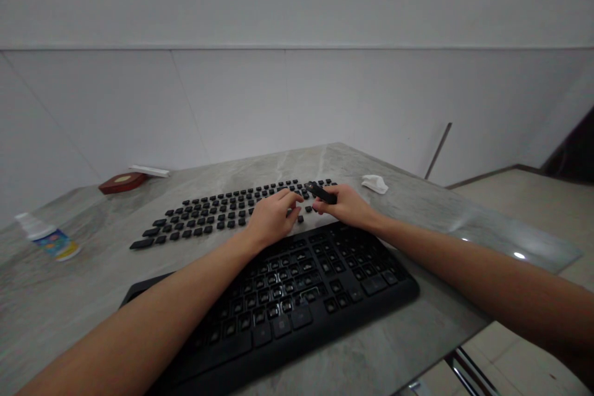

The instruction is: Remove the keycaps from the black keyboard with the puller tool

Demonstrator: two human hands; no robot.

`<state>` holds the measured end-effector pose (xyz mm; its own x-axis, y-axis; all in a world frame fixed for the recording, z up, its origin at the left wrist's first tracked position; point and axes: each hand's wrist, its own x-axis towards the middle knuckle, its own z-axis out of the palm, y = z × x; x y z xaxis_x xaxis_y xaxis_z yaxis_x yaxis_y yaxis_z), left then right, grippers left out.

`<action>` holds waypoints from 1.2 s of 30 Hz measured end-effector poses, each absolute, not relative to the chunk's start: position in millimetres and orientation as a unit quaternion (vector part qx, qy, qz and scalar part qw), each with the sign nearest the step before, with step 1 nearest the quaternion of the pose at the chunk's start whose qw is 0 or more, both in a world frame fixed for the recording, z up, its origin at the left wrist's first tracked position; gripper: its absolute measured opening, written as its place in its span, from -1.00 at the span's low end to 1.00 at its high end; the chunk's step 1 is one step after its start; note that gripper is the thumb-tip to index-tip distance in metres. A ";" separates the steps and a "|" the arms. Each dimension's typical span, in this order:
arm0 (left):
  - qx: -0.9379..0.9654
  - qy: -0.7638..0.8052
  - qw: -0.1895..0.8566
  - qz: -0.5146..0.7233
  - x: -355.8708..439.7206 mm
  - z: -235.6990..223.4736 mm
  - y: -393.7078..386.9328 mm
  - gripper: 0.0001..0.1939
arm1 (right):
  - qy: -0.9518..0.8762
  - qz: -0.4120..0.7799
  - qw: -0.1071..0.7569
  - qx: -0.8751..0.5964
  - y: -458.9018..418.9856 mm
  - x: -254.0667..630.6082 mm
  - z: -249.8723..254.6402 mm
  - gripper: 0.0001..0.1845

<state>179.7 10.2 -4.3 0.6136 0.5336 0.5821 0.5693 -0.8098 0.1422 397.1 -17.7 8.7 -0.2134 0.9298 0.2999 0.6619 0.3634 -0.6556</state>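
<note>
Because the keyboard [334, 325] lies flat and slightly askew along the near side of the grey table [102, 303], both forearms reach across it to the loose keycaps [198, 231] beyond. Most of its key positions show as bare sockets; a few keys are seated, mainly along the near edge and at the right-hand end. The loose keycaps stand in long, roughly parallel rows between keyboard and wall, the wide ones at the left ends. Judgement: the rows echo the keyboard layout, presumably so that each piece's position can be read off

Left hand [273, 216]: palm down over the near rows, fingers half curled, thumb and forefinger narrowly apart at the right part of the array. Whether a keycap sits between them, cannot tell. The wrist passes just above the keyboard's far edge, which likely gives a steady, low approach to small parts

Right hand [348, 204]: closed on a small black tool [322, 192], its free end angled towards the left hand. The grip at one end leaves the other exposed, probably for finer control; exact type unclear

Periphery: white tissue [375, 184] crumpled beyond the right hand; bottle [55, 244] tilted at far left; reddish box [122, 183] near the wall, apart from the keycaps
</note>
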 end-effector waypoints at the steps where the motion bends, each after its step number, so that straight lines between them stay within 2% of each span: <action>1: -0.896 -0.317 0.031 -0.311 179.3 -3.8 10.5 -0.83 | -0.755 0.196 0.325 -0.535 -17.8 399.1 9.4 -0.83; 7: -0.900 -0.348 0.038 -0.261 179.5 -4.4 10.9 -0.83 | -0.775 0.196 0.237 -0.552 -14.6 402.7 4.6 -0.83; 12: -0.908 -0.353 0.026 -0.224 180.2 -4.5 10.3 -0.85 | -0.784 0.184 0.201 -0.557 -7.5 400.0 0.7 -0.79; 23: -0.911 -0.353 0.013 -0.213 180.2 -3.9 9.0 -0.79 | -0.779 0.118 0.235 -0.570 -10.5 403.8 5.0 -0.80; 36: -0.910 -0.356 0.025 -0.208 179.7 -4.0 9.0 -0.82 | -0.799 0.110 0.204 -0.556 -16.0 395.5 3.6 -0.88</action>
<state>179.7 9.0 -4.0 0.6591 0.6384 0.3976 0.6594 -0.7448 0.1027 395.5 -16.0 3.6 -0.2996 0.9322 0.2033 0.8425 0.3585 -0.4020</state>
